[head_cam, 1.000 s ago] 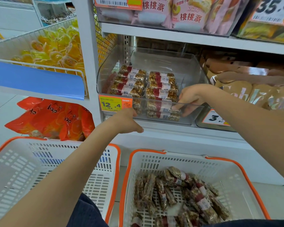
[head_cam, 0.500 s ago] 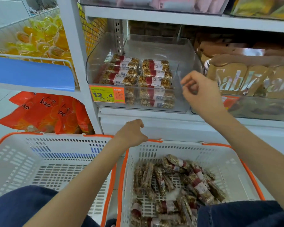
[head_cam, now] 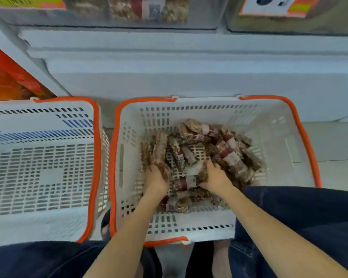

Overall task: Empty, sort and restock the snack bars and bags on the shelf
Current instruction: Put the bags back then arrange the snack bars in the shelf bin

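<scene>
Orange-rimmed basket (head_cam: 117, 149) in front of us holds the loose snack bars (head_cam: 201, 155); our left hand (head_cam: 155, 180) and right hand (head_cam: 215, 177) curl into the pile, likely gathering a bunch to restock the shelf (head_cam: 189, 55).
</scene>
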A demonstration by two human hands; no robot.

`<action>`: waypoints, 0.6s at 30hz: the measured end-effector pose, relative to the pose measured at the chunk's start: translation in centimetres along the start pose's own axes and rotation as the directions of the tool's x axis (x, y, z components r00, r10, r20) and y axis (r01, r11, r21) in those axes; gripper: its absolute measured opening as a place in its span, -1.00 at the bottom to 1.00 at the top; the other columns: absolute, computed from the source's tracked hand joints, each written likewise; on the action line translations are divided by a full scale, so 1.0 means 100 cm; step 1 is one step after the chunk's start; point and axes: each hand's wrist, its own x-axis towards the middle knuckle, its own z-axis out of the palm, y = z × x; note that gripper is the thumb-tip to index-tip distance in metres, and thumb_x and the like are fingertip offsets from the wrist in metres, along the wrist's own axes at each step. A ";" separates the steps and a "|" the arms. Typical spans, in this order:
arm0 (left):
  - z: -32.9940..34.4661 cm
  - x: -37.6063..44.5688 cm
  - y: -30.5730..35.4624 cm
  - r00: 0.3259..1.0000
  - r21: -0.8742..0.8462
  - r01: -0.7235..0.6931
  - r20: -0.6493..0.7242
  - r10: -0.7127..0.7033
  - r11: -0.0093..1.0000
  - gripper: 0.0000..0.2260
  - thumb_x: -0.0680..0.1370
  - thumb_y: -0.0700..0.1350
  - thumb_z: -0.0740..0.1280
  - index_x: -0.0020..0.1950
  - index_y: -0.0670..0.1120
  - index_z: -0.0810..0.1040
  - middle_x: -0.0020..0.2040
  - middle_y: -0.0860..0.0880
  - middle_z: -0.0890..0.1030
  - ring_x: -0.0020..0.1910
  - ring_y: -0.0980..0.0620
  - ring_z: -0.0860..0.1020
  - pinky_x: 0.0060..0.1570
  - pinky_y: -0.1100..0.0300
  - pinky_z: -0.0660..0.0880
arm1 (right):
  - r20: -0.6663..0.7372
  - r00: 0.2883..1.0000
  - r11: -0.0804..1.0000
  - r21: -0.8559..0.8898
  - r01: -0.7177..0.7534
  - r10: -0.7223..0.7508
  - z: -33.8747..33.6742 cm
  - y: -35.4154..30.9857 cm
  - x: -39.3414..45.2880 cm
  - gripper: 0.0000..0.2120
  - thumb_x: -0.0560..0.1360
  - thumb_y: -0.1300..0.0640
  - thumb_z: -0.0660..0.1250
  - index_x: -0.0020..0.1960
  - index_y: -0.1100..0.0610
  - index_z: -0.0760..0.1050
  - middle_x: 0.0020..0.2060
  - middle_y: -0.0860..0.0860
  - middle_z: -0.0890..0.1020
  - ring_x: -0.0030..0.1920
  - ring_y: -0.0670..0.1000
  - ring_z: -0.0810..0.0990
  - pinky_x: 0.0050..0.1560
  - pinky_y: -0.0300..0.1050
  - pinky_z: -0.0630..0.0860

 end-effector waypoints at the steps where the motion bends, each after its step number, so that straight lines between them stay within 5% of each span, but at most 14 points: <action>1: 0.004 0.004 0.000 0.995 0.018 0.024 -0.094 -0.023 1.000 -0.39 0.50 -0.16 0.37 0.44 -0.18 0.13 0.35 -0.24 0.33 0.23 -0.18 0.45 0.20 -0.02 0.47 | -0.017 1.000 1.000 -0.006 -0.012 0.012 0.006 0.004 0.003 -0.24 0.49 0.10 0.40 0.51 0.13 0.02 0.44 0.18 0.20 0.30 0.25 0.39 0.15 0.03 0.47; 4: 0.006 0.013 0.008 0.944 0.180 0.013 -0.327 0.047 0.984 -0.37 0.50 -0.06 0.39 0.39 -0.26 0.13 0.35 -0.29 0.29 0.28 -0.22 0.35 0.23 0.04 0.39 | -0.129 0.990 0.999 0.008 -0.050 0.051 0.019 0.007 0.011 -0.27 0.50 0.12 0.38 0.50 0.15 0.03 0.42 0.19 0.22 0.30 0.25 0.38 0.19 0.06 0.45; 7: 0.004 0.028 0.014 0.906 0.208 0.076 -0.423 0.019 0.975 -0.29 0.48 0.11 0.36 0.35 -0.29 0.06 0.35 -0.32 0.28 0.32 -0.26 0.29 0.28 0.00 0.29 | -0.157 0.978 0.983 0.144 -0.112 0.134 0.022 0.002 0.020 -0.22 0.45 0.04 0.45 0.47 0.24 0.07 0.35 0.22 0.30 0.30 0.22 0.38 0.25 0.04 0.41; 12: 0.001 0.036 0.016 0.917 0.155 -0.004 -0.393 0.065 0.988 -0.34 0.56 0.09 0.27 0.41 -0.25 0.02 0.27 -0.25 0.41 0.07 -0.18 0.53 -0.19 0.06 0.41 | -0.093 0.994 0.998 0.019 0.053 -0.051 0.042 -0.002 0.016 -0.33 0.46 -0.01 0.41 0.38 0.25 0.17 0.27 0.21 0.38 0.24 0.22 0.41 0.15 0.06 0.48; 15: -0.010 0.041 0.018 0.915 0.157 -0.067 -0.384 0.123 0.985 -0.32 0.55 0.03 0.31 0.49 -0.23 0.03 0.20 -0.24 0.50 0.07 -0.20 0.55 -0.17 0.05 0.44 | 0.002 1.000 1.000 -0.007 -0.014 0.014 0.045 -0.001 0.012 -0.50 0.44 0.04 0.42 0.26 0.21 0.32 0.12 0.16 0.52 0.14 0.20 0.49 0.07 0.07 0.53; 18: -0.021 0.036 0.020 0.934 0.115 -0.086 -0.336 0.120 0.990 -0.40 0.54 0.01 0.32 0.44 -0.25 0.17 0.24 -0.23 0.49 0.15 -0.21 0.52 0.00 0.01 0.48 | -0.073 0.996 0.976 0.216 -0.032 0.049 0.032 -0.004 0.005 -0.78 0.44 -0.02 0.40 -0.19 0.09 0.43 -0.23 0.04 0.56 -0.15 0.07 0.55 -0.26 -0.12 0.48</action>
